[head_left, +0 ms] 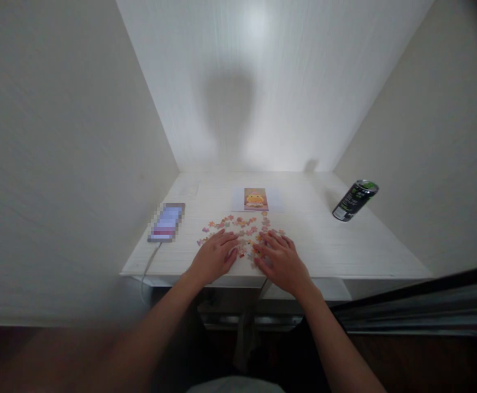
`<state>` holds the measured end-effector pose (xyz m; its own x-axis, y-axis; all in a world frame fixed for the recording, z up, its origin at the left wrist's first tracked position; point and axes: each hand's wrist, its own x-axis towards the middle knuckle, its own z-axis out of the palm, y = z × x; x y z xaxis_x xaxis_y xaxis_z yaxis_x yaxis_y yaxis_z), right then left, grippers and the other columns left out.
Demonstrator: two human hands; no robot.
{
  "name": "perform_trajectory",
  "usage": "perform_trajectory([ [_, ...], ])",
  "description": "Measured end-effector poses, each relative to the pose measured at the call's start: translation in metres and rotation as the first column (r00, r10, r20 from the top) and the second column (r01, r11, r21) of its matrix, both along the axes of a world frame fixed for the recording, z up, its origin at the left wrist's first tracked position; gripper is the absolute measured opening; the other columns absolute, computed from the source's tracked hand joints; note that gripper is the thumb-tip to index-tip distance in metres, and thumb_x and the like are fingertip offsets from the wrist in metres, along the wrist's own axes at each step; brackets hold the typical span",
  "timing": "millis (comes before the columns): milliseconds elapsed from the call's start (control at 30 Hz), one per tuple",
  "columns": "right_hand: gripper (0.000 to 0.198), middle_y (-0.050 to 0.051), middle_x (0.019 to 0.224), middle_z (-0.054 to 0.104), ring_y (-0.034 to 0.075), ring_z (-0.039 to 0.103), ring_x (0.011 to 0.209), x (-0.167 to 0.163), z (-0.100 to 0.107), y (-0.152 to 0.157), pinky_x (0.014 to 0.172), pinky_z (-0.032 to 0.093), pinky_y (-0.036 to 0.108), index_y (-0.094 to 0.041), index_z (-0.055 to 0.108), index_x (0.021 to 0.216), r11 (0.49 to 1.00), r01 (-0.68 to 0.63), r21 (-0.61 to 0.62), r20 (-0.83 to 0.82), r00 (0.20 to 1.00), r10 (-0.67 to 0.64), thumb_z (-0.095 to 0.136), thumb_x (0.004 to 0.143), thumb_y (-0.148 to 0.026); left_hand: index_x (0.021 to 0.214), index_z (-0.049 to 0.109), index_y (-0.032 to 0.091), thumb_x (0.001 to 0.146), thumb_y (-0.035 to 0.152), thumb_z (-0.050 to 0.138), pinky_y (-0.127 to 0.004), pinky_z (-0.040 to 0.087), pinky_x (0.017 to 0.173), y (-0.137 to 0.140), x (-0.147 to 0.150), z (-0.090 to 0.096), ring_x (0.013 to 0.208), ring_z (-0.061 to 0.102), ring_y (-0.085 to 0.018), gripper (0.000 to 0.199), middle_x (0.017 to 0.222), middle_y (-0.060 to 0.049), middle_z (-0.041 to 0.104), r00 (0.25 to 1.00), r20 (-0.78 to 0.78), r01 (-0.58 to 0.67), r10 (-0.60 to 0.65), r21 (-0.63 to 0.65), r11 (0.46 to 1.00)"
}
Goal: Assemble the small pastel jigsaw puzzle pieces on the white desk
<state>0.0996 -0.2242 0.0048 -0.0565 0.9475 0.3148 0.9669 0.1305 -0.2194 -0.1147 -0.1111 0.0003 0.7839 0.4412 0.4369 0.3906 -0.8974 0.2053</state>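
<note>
Several small pink and orange puzzle pieces lie scattered on a white desk. My left hand rests palm down on the near pieces, fingers spread and pointing right. My right hand lies flat beside it, fingers spread over pieces at the pile's right side. The fingertips of both hands nearly meet above a few loose pieces. Neither hand visibly grips a piece. Behind the pile lies a picture card with an orange figure on a white sheet.
A phone with a lit screen lies at the desk's left, its cable hanging over the front edge. A dark drink can stands at the right. Walls close the desk in on three sides.
</note>
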Motion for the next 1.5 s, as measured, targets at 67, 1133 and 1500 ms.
perform_trajectory([
  [67,0.033,0.004,0.143,0.051,0.027,0.037,0.138,0.000,0.000,0.000,0.113,0.023,0.050,-0.031,0.065,0.119,1.000,-0.004,0.000,-0.006,1.000,0.004,0.049,0.093,-0.043,0.123,0.059,0.016,0.097,0.031,0.047,-0.045,0.030,0.118,-0.002,-0.009,0.002,0.131,0.046,-0.021,0.033,0.135,-0.009,0.056,0.997,-0.046,-0.054,0.054,0.012,0.998],
  [1133,0.037,0.007,0.143,0.052,0.028,0.042,0.134,0.001,-0.012,0.003,0.108,0.032,0.048,-0.028,0.063,0.122,0.999,0.032,0.024,0.046,0.998,-0.033,0.053,0.091,-0.046,0.145,0.038,0.011,0.098,0.058,0.033,-0.054,0.019,0.117,0.024,-0.016,-0.001,0.138,0.033,-0.031,0.067,0.151,-0.014,0.036,0.939,-0.244,-0.255,0.243,-0.017,0.967],
  [1500,0.038,0.007,0.141,0.053,0.028,0.042,0.134,0.002,-0.011,0.006,0.107,0.033,0.048,-0.027,0.064,0.121,0.999,0.045,0.005,0.023,0.999,-0.045,0.052,0.091,-0.048,0.143,0.041,0.010,0.099,0.049,0.040,-0.044,0.025,0.116,0.022,-0.018,-0.002,0.136,0.035,-0.026,0.059,0.148,-0.015,0.040,0.955,-0.152,-0.259,0.256,-0.002,0.966],
])
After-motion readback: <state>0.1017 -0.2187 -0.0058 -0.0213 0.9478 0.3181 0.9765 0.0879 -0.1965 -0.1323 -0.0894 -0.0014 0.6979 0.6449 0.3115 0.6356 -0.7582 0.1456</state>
